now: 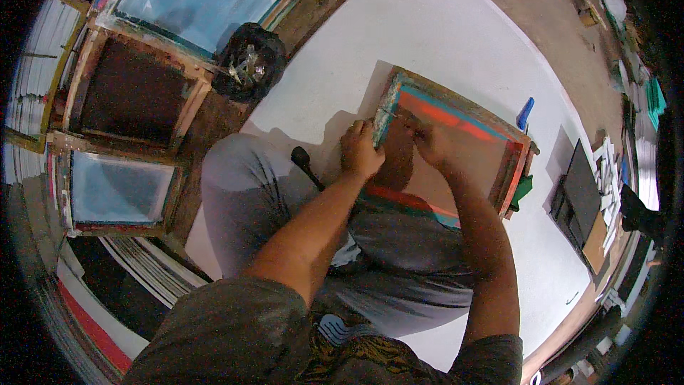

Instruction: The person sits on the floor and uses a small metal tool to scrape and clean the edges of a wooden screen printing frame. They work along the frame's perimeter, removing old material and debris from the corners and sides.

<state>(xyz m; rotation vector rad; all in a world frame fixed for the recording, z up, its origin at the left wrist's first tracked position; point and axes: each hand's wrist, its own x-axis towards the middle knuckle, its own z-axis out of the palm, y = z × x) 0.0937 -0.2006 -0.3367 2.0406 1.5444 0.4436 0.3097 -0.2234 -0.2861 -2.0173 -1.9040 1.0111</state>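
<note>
A wooden screen-printing frame (519, 165) with fine mesh lies tilted over my crossed legs and the white surface. Orange-red and teal bands run along the inside of its wood. My left hand (362, 151) is closed on the frame's left side, its fingers on the wooden rail. Over the upper left part of the mesh, my right hand (432, 148) has its fingers pressed together. Whatever they may hold is too small to make out. A dark round-headed tool (302, 160) lies beside my left knee, its lower end hidden by my left forearm.
Other screen frames (169, 207) stand on the left, near a black plastic bag (246, 75) of scraps. On the white board (427, 21), a blue tool (525, 113) and a green piece (522, 191) lie by the frame's right side. Farther right are black panels (576, 196) and white strips.
</note>
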